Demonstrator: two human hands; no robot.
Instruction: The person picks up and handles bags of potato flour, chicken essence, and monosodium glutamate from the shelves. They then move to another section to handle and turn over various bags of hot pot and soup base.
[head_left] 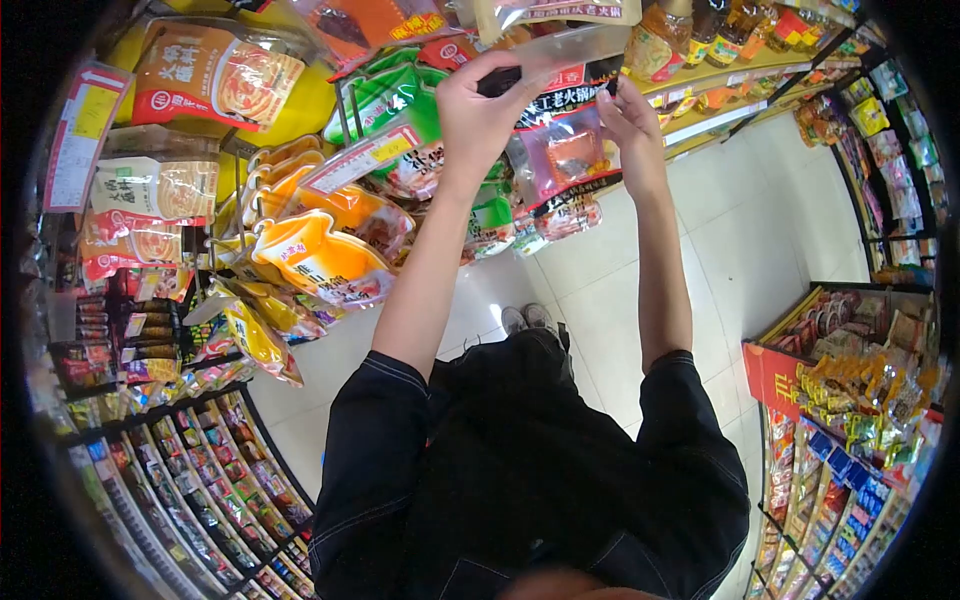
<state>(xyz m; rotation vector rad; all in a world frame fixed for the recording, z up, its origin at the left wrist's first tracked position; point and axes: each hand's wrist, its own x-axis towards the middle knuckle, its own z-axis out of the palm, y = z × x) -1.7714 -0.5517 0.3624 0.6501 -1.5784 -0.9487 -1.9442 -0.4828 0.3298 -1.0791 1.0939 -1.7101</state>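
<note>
Both my hands are raised at a hanging rack of food pouches. Between them is a hot pot seasoning packet [562, 150], black at the top with white and red lettering and a clear window over reddish contents below. My left hand [475, 118] is closed on its upper left edge, fingers curled over dark plastic. At the right edge, my right hand [633, 122] pinches the packet between thumb and fingers. Green pouches [385, 105] hang just left of my left hand, near a clear price tag holder [362, 160]. A beige pouch [555, 12] is above the packet.
Orange pouches [325, 262] and dipping sauce pouches [215, 75] hang at left. Bottles [660, 40] stand on a shelf at upper right. A snack bin with a red panel [772, 380] is at right. Stocked shelves [190, 480] curve along the lower left. Pale floor tiles [600, 290] run between.
</note>
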